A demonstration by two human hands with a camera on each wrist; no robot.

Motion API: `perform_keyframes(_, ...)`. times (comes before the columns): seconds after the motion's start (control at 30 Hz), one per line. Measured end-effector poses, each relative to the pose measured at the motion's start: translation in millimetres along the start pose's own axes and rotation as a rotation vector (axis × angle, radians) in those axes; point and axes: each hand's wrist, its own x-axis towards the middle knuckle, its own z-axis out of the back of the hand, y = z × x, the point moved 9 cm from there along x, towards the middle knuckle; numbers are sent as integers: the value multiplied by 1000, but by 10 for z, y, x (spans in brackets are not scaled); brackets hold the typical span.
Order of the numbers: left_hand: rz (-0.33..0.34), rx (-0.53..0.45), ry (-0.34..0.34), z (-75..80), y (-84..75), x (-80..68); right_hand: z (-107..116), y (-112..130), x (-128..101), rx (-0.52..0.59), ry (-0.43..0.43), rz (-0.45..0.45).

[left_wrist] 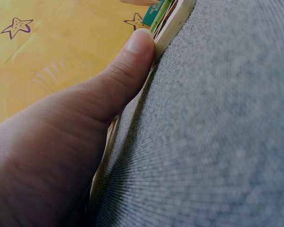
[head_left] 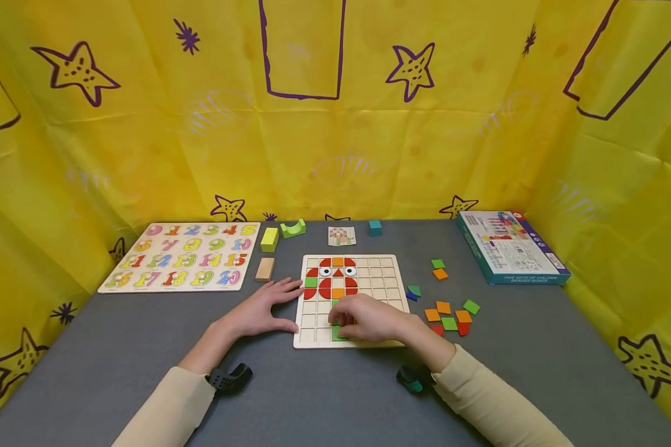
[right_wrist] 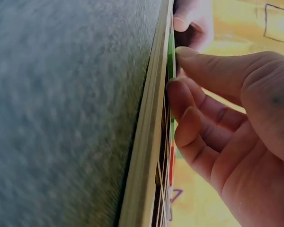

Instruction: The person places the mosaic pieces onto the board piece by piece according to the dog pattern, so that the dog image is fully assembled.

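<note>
A wooden grid board [head_left: 315, 336] lies flat on the table, with red, orange and green tiles and two eye tiles forming a face-like pattern in its upper left part. Spread along the board's left edge, my left hand [head_left: 260, 308] touches it with the fingertips and thumb. My right hand [head_left: 374, 316] is over the lower middle of the board, its fingers curled and its thumb at a green tile [head_left: 337, 334]. In the right wrist view, thumb and fingertips pinch a green tile [right_wrist: 171, 56] close at the board's surface. The right hand hides part of the grid.
Loose orange, green and red tiles [head_left: 449, 324] lie right of the board, with a blue tile [head_left: 411, 296] nearer it. Behind are a small picture card [head_left: 342, 236] and a blue cube [head_left: 374, 228]. A number puzzle [head_left: 181, 254], several blocks [head_left: 269, 239] and a box [head_left: 511, 248] flank the board.
</note>
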Motion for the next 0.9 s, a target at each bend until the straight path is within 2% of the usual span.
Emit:
perform_keyframes(0.23,-17,1,-2,14,-23,9,207,-89,-81,0,-64,-38)
perform_keyframes(0.47,-18,-3,-1,9,-29,-11,471,-258,-277,10,-165,-63)
perform_keyframes(0.63,-26,4,-10,16,-34,-14,586,-457,-499,38,-200,-133)
perform_keyframes(0.9,-21,10,-6,0,-14,-2,706,-795,-966,36,-234,-189)
